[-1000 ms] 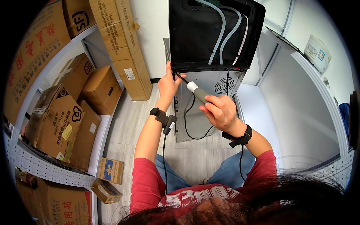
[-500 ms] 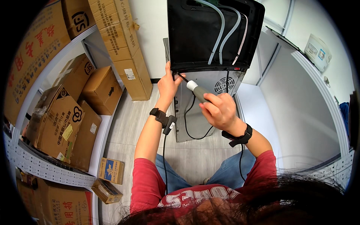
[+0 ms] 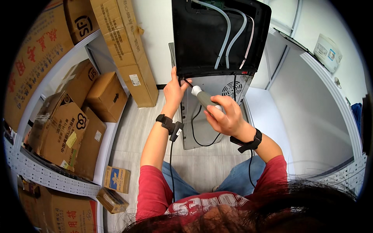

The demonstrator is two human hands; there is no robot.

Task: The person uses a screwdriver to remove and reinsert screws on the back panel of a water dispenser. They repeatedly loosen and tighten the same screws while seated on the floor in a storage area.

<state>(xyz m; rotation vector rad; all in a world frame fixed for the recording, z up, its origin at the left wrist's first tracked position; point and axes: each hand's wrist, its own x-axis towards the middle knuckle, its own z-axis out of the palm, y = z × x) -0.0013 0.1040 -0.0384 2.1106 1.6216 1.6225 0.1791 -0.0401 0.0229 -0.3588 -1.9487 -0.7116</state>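
A tall appliance with a black top section [image 3: 198, 42] and a grey metal lower body [image 3: 202, 132] stands in front of me. My left hand [image 3: 173, 92] grips its left edge at the seam between the two, thumb stretched toward the screwdriver shaft. My right hand [image 3: 229, 118] holds a screwdriver [image 3: 208, 100] by the end of its grey and white handle. The shaft slants up and left to that seam, beside my left thumb; its tip is hard to make out. Clear tubes [image 3: 227, 35] run down the black section. A black cord [image 3: 193, 126] loops over the metal body.
Shelving at the left holds cardboard boxes [image 3: 58, 132], and a tall carton [image 3: 134, 66] stands against the wall. Two small boxes [image 3: 116, 179] lie on the floor. A white shelf [image 3: 264, 116] runs along the right, with a white tub [image 3: 327, 53] above it.
My right fingers have shifted and loosened around the handle's end, and the handle has moved slightly. The left hand keeps its place at the edge.
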